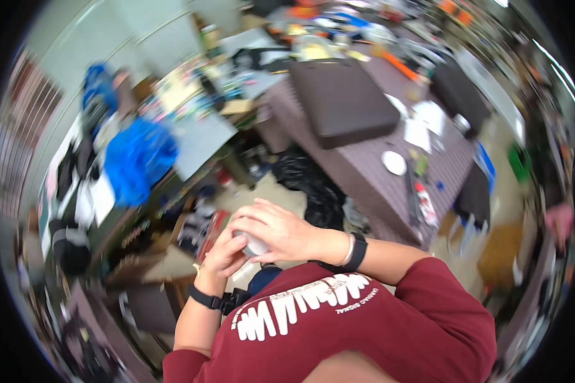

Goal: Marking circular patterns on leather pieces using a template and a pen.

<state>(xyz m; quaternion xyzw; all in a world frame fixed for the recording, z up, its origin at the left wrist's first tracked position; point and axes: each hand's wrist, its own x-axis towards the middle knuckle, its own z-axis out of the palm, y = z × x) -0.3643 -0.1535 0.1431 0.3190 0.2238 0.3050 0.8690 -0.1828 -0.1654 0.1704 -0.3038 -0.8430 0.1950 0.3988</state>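
Observation:
In front of my body, away from the table, both my hands are closed round a small whitish rounded object (255,245). My fingers cover most of it, so its kind cannot be made out. My left hand (221,256) grips it from the left and below, with the thumb against its side. Over its top and right side curls my right hand (276,231). Dark bands circle both wrists.
A table with a brown quilted cover (370,185) stands ahead to the right. It bears a dark brown padded block (348,105), a white disc (394,163) and a red-and-white tube (425,205). A black plastic bag (310,185) lies below; a blue bag (139,156) is at left.

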